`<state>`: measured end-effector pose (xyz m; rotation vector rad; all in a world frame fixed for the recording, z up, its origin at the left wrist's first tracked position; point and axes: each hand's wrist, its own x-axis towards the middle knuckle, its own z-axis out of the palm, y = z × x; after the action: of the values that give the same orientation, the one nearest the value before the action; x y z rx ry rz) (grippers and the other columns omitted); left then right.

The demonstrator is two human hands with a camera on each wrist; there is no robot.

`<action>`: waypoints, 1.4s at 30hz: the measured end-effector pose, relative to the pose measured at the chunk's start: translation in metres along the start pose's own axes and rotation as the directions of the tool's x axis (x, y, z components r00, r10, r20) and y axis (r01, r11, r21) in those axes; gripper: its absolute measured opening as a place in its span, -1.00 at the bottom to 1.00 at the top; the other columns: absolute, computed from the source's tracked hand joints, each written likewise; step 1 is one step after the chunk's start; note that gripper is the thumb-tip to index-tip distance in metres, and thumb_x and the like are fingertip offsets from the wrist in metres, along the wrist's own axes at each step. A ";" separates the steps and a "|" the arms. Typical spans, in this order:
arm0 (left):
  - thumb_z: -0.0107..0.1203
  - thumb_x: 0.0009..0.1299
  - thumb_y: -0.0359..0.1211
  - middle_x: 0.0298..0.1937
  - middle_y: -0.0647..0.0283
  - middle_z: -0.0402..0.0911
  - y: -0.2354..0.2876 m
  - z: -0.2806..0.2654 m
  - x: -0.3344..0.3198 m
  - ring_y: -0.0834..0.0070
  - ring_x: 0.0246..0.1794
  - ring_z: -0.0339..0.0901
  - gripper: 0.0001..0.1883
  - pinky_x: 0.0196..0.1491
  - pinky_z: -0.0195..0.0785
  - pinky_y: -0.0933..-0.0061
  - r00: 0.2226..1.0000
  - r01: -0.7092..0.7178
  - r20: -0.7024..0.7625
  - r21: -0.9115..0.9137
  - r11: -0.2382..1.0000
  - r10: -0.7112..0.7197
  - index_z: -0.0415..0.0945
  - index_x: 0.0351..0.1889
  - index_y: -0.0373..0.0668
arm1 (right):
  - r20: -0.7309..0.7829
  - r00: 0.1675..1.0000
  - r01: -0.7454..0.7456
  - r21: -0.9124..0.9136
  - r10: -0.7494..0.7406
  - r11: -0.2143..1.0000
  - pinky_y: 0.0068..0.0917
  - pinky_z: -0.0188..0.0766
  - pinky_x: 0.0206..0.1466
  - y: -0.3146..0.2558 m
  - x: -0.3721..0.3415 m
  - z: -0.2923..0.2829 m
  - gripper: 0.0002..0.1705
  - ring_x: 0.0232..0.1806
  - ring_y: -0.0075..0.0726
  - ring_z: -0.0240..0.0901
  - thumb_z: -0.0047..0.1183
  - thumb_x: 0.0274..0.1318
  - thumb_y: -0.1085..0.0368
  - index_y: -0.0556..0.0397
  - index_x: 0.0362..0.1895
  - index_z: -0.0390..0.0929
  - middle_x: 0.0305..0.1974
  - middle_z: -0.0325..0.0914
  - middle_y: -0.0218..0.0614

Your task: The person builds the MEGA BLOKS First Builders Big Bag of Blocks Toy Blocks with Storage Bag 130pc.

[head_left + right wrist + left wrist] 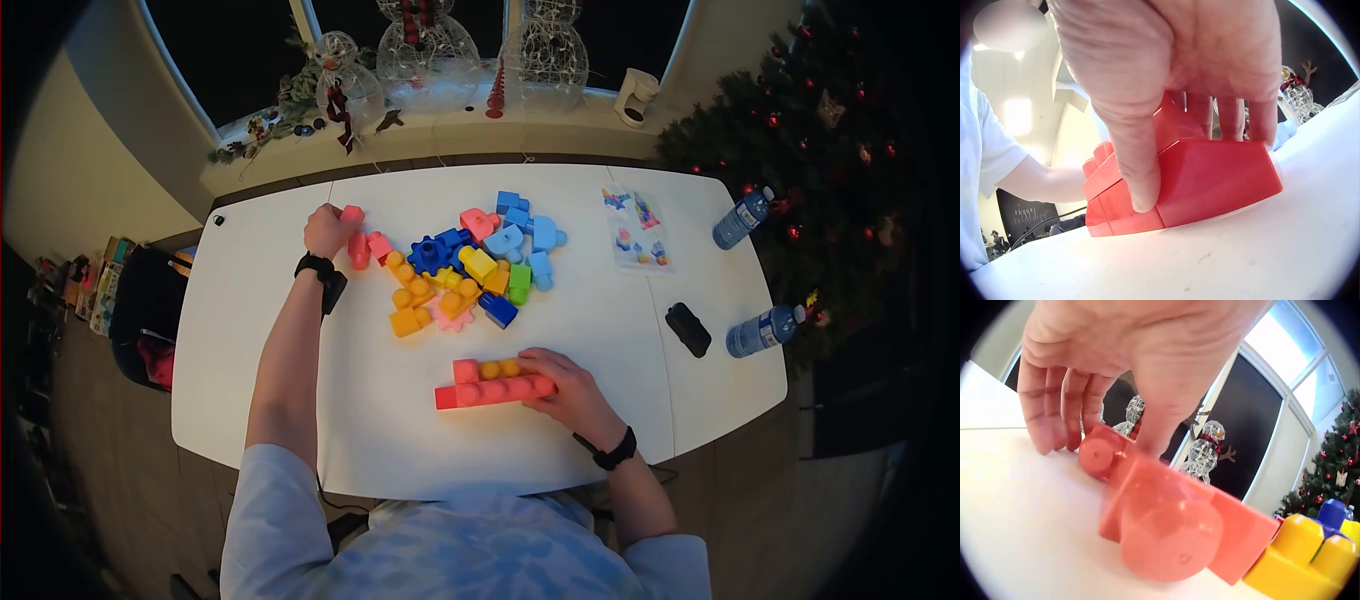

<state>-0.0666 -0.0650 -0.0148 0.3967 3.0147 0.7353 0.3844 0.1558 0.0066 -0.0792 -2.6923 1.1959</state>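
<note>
At the far left of the block pile, my left hand [328,232] has its thumb and fingers around a red building block [1101,454]. Other red blocks [1179,525] lie close in front of its thumb in the left wrist view. My right hand [568,388] grips the right end of a built row of red blocks [490,391] near the front of the table. Its thumb presses the near side and the fingers reach behind. Along the far side of this row sit yellow-orange blocks [498,369] and another red block [465,371].
Mid-table lies a loose pile of blocks, including yellow-orange blocks [409,320], a dark blue gear block [430,255] and light blue blocks [505,241]. To the right are a picture sheet [640,230], a black phone [688,330] and two water bottles [742,218].
</note>
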 end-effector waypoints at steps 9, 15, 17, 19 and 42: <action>0.46 0.28 -0.40 -0.20 0.10 0.78 0.060 -0.059 -0.080 0.39 -0.25 0.74 -0.63 -0.11 0.60 0.40 0.931 -0.363 -0.186 -0.421 0.831 0.313 0.69 0.03 -0.29 | 0.003 1.000 -0.014 0.017 0.014 1.000 -0.20 0.51 0.33 -0.001 0.000 -0.001 -0.34 0.31 -0.02 0.49 0.45 -0.03 0.39 0.00 0.23 0.57 0.29 0.55 -0.24; 0.49 0.25 -0.37 -0.16 0.18 0.72 0.138 -0.075 -0.223 0.32 -0.25 0.65 -0.55 -0.12 0.55 0.34 0.699 -0.529 0.214 -0.487 0.695 0.682 0.66 0.10 -0.17 | -0.016 1.000 -0.002 -0.002 0.002 1.000 -0.20 0.53 0.31 0.000 0.001 0.000 -0.39 0.32 -0.07 0.49 0.42 0.00 0.34 -0.04 0.20 0.56 0.27 0.56 -0.31; 0.48 0.25 -0.35 -0.16 0.14 0.71 0.140 -0.062 -0.238 0.22 -0.23 0.66 -0.56 -0.10 0.55 0.30 0.648 -0.613 0.200 -0.436 0.659 0.735 0.65 0.10 -0.16 | -0.016 1.000 0.001 -0.015 -0.001 1.000 -0.20 0.53 0.31 0.000 0.000 0.001 -0.39 0.32 -0.07 0.49 0.42 0.00 0.34 -0.04 0.20 0.57 0.27 0.56 -0.30; 0.48 0.25 -0.34 -0.16 0.10 0.71 0.138 -0.050 -0.243 0.13 -0.22 0.67 -0.56 -0.08 0.55 0.25 0.590 -0.695 0.185 -0.379 0.611 0.786 0.64 0.09 -0.15 | -0.012 1.000 0.001 -0.006 -0.001 1.000 -0.20 0.53 0.31 -0.001 0.000 0.000 -0.40 0.33 -0.08 0.49 0.41 0.01 0.34 -0.05 0.20 0.57 0.27 0.56 -0.30; 0.57 0.08 -0.09 0.45 0.34 0.53 0.103 -0.016 -0.266 0.18 0.52 0.37 -0.07 0.59 0.07 -0.13 0.440 -0.757 0.321 -0.371 0.539 0.839 0.43 0.49 0.14 | -0.014 1.000 -0.006 -0.008 0.006 1.000 -0.21 0.54 0.29 0.002 0.001 0.002 -0.31 0.31 -0.06 0.51 0.48 -0.07 0.38 -0.05 0.24 0.58 0.27 0.57 -0.28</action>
<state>0.2142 -0.0495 0.0334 1.7897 2.1197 0.7366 0.3834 0.1562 0.0037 -0.0965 -2.6867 1.1815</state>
